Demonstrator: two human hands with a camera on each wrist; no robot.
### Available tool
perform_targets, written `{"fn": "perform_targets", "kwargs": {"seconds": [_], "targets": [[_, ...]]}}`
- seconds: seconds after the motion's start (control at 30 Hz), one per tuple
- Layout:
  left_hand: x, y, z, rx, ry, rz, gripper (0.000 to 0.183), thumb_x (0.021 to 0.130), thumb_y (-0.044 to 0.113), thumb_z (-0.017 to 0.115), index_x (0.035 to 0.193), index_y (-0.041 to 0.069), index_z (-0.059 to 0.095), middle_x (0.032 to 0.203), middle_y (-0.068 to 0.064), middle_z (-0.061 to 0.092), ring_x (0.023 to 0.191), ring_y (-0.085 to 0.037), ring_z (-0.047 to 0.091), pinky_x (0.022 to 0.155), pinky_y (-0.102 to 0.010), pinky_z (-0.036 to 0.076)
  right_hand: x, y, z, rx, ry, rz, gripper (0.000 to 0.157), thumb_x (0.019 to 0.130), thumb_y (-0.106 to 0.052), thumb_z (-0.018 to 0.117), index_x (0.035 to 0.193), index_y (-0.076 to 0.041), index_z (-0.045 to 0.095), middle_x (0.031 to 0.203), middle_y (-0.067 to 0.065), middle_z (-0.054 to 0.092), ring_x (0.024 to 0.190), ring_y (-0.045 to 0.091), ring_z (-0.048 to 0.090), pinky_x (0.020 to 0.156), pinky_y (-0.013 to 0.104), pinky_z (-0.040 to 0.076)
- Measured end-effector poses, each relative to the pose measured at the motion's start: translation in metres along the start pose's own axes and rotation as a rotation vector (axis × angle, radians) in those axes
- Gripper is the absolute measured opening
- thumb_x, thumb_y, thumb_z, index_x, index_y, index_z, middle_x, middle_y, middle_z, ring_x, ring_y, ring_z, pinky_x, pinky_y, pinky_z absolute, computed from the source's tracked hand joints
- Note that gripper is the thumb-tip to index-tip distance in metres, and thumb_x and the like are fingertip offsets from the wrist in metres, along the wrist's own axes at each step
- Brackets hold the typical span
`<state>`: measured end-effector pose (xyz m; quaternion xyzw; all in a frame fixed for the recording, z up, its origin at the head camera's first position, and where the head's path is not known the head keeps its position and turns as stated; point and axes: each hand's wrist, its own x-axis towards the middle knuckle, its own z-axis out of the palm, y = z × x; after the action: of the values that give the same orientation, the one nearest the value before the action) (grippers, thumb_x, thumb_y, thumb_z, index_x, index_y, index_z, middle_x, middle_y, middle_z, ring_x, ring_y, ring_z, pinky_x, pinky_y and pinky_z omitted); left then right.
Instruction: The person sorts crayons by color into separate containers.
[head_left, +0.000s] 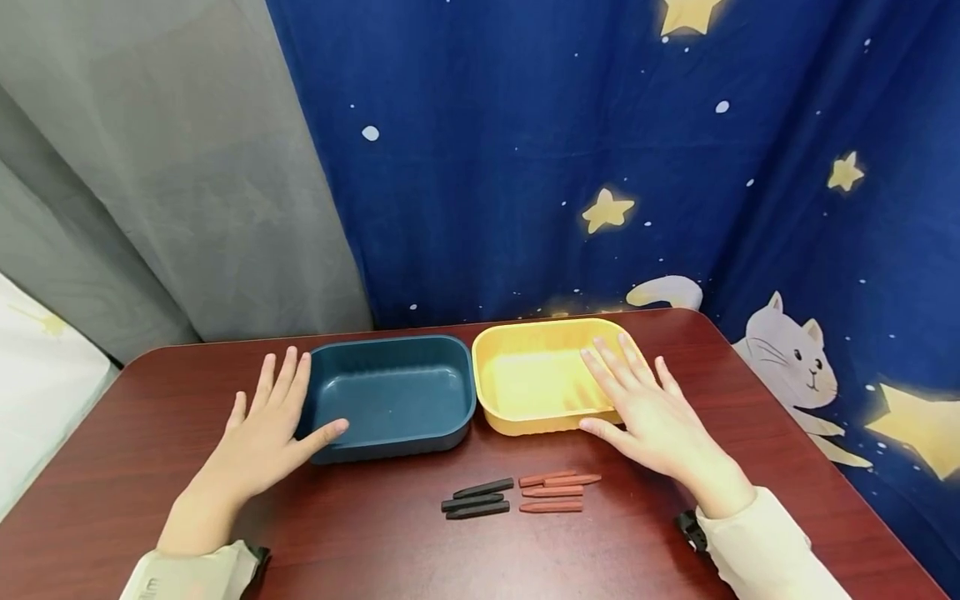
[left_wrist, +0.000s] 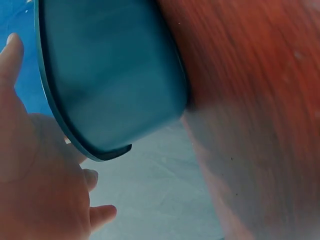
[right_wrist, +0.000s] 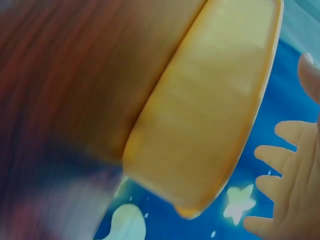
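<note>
My left hand [head_left: 262,442], fingers straight and spread, is at the left end of the dark blue tray [head_left: 390,446]; its thumb overlaps the tray's front corner in the head view. Fingers likewise spread, my right hand [head_left: 652,412] hovers by the right end of the yellow tray [head_left: 517,423], overlapping its rim. Both hands hold nothing. Nearer to me than the trays, several black crayon-like sticks [head_left: 477,506] lie side by side. Just right of them is a group of several reddish-brown sticks [head_left: 551,506]. In the wrist views, the blue tray [left_wrist: 110,75] and the yellow tray [right_wrist: 200,110] show from the side.
The two trays stand side by side along the far edge of a reddish-brown wooden table [head_left: 360,533]. Behind it hang a grey curtain [head_left: 202,183] and a blue curtain [head_left: 487,167] with stars and a cat.
</note>
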<state>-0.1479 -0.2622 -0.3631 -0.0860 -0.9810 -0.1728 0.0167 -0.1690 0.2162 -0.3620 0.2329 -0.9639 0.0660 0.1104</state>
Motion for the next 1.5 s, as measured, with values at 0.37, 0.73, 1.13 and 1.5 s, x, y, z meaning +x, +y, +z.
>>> {"fn": "perform_targets", "kwargs": {"seconds": [0.37, 0.73, 1.13, 1.5], "targets": [[0.000, -0.002, 0.006, -0.023, -0.036, -0.023, 0.107, 0.092, 0.069, 0.050, 0.159, 0.010, -0.009, 0.166, -0.004, -0.019, 0.152, -0.030, -0.026, 0.110, -0.077, -0.004, 0.007, -0.030, 0.005, 0.001, 0.007, -0.133, 0.084, 0.092, -0.059, 0.060, 0.158, -0.020, 0.027, 0.164, 0.001, 0.028, 0.154, 0.028, 0.020, 0.119, 0.061, 0.024], [0.002, -0.004, 0.008, -0.033, -0.063, -0.032, 0.110, 0.091, 0.070, 0.050, 0.158, 0.008, -0.011, 0.166, -0.006, -0.019, 0.152, -0.031, -0.023, 0.110, -0.078, 0.002, 0.007, -0.052, 0.008, 0.057, 0.031, -0.247, 0.078, 0.091, -0.054, 0.064, 0.155, -0.019, 0.036, 0.161, 0.001, 0.036, 0.151, 0.025, 0.029, 0.116, 0.050, 0.035], [0.003, -0.003, 0.007, -0.017, -0.085, -0.037, 0.113, 0.090, 0.072, 0.050, 0.158, 0.004, -0.010, 0.166, -0.013, -0.015, 0.154, -0.037, -0.010, 0.109, -0.078, 0.008, 0.009, -0.072, 0.010, 0.119, 0.044, -0.410, 0.067, 0.093, -0.045, 0.065, 0.149, -0.012, 0.047, 0.154, 0.005, 0.046, 0.145, 0.024, 0.041, 0.111, 0.044, 0.043], [0.003, -0.003, 0.005, -0.010, -0.077, -0.013, 0.113, 0.090, 0.071, 0.051, 0.157, -0.003, -0.001, 0.166, -0.023, -0.002, 0.154, -0.041, 0.000, 0.110, -0.076, 0.015, 0.008, -0.093, 0.009, 0.141, 0.001, -0.575, 0.054, 0.097, -0.039, 0.061, 0.144, -0.013, 0.053, 0.151, 0.002, 0.050, 0.143, 0.020, 0.045, 0.107, 0.040, 0.047]]}}
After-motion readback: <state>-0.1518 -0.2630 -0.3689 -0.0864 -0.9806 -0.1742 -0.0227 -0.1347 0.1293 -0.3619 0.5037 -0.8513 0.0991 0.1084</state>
